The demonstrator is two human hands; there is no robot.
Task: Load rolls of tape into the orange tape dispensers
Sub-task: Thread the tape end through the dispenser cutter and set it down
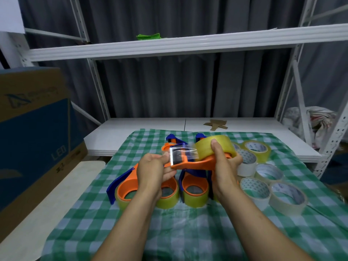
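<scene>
The left hand (152, 166) and right hand (224, 161) are being viewed closely from head height, downward and forward, toward shelving (188, 46).

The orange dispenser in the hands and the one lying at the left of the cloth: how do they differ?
The held dispenser is up off the checked cloth, gripped by the left hand and right hand; the lying dispenser rests on the cloth, gripped by no hand. The held dispenser has a clear strip drawn to its toothed blade; on the lying dispenser no such strip shows. Both are orange and carry a yellowish roll.
</scene>
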